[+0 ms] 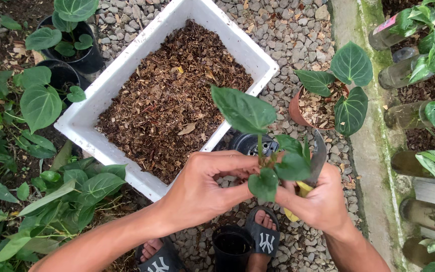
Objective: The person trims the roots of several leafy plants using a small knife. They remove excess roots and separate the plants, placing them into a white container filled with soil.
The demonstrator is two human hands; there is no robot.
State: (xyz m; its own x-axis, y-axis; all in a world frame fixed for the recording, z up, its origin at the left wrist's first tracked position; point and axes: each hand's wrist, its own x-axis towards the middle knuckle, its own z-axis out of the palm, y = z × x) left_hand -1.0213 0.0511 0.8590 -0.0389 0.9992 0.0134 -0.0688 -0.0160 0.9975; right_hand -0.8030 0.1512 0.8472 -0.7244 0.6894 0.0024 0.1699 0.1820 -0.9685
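My left hand (205, 189) pinches the base of a small green plant cutting (265, 151) with several heart-shaped leaves, held up in front of me. My right hand (323, 199) grips a knife with a yellow handle (300, 194); its grey blade (318, 158) points up beside the cutting's stem. Both hands meet at the stem's lower end, which the leaves partly hide.
A white rectangular box (84, 118) filled with brown dry mulch lies ahead. A terracotta pot (298, 108) with a leafy plant stands right of it. Black pots (232, 247) sit near my sandalled feet on gravel. Leafy plants crowd the left; bottles with plants line the right.
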